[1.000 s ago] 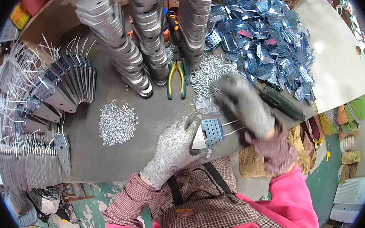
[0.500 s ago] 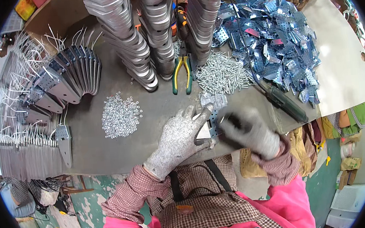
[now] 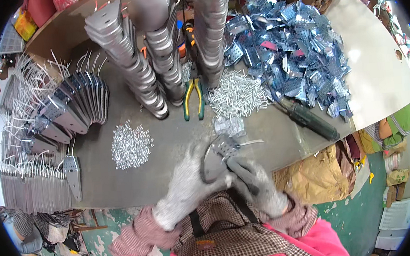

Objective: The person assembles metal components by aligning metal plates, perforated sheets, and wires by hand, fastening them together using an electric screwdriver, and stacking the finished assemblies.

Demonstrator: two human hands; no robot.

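Near the table's front edge, a grey metal bracket (image 3: 214,162) with a perforated plate at its top is held between both hands. A thin white wire (image 3: 251,142) sticks out beside it toward the right. My left hand (image 3: 183,187), in a speckled grey glove, is closed around the bracket's left side, smeared a little by motion. From the right, my right hand (image 3: 257,184), in a dark-palmed grey glove, presses its fingers on the bracket's lower right part. Just beyond lies a small clear plastic piece (image 3: 229,126), next to a heap of screws (image 3: 238,94).
Nuts (image 3: 131,144) lie heaped at left. Wired brackets (image 3: 66,110) crowd the far left. Tall stacks of bent metal plates (image 3: 127,62) stand at the back, with pliers (image 3: 193,99) before them. Perforated plates (image 3: 295,53) pile at right, beside a corded dark screwdriver (image 3: 310,119).
Both hands have come together nearer my body, now holding the bracket. The perforated plate that lay under my left hand is gone from that spot. The whole view has shifted slightly.
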